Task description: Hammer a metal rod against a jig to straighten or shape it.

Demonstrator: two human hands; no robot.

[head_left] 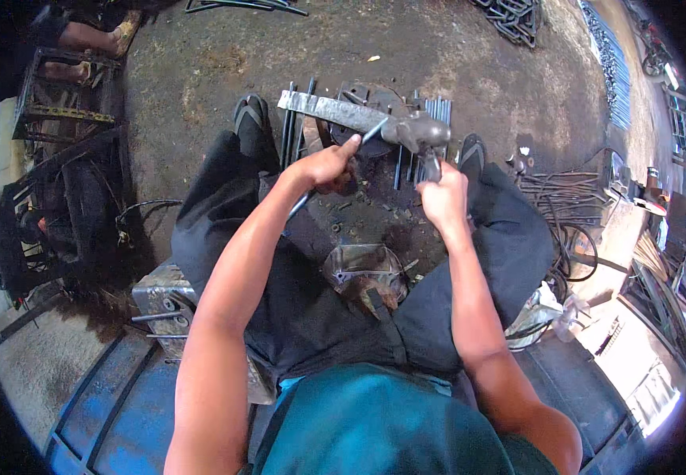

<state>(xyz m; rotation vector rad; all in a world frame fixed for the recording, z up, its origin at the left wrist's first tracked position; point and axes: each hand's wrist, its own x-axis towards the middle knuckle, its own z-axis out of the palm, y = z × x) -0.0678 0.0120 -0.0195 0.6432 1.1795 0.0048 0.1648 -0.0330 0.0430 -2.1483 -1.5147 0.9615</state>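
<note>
My left hand [329,168] is closed round a thin metal rod [375,131], which slants up to the right across a thick grey steel bar [327,109]. The rod's lower end shows below my wrist. My right hand [444,198] grips the handle of a hammer [422,132]. Its heavy metal head is by the right end of the bar, close to the rod's tip; whether they touch I cannot tell. Beneath the bar is a dark round metal base [371,146], partly hidden by my left hand and the hammer.
Straight rods [438,109] lie right of the bar, with more rods [288,127] left of it. Bent bars [564,194] and a black cable [588,253] are at the right. A dark metal frame [66,111] stands at the left. A metal block [161,293] sits beside my left thigh.
</note>
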